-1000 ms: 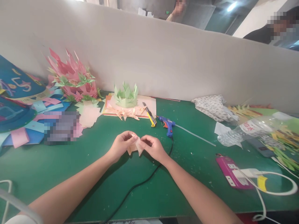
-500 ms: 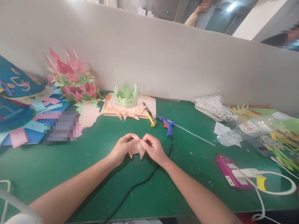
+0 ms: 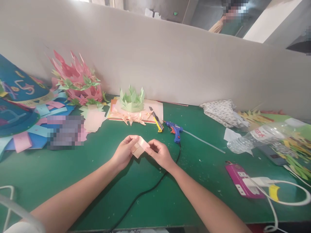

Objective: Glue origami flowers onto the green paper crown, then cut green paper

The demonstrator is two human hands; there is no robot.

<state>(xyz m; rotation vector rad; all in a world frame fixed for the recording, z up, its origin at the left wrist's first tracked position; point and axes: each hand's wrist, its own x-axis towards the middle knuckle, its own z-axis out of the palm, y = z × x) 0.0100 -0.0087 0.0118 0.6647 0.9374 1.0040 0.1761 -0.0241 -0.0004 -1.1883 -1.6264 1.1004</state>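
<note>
Paper [image 3: 139,147], peach and seemingly part-folded, is pinched between thumb and fingers of both left hand [image 3: 123,153] and right hand [image 3: 160,155] above the green table [image 3: 206,168], folding apparently unfinished, while the green paper crown [image 3: 132,103] beyond looks complete.

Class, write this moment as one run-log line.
left hand: holding folded paper | right hand: on its right edge | beyond hands: glue gun, cutter, green paper crown

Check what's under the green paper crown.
The green paper crown sits on a stack of paper sheets: pale pink uppermost, orange showing at the left edge. The patch directly beneath the crown is covered; can't tell what's there.
</note>
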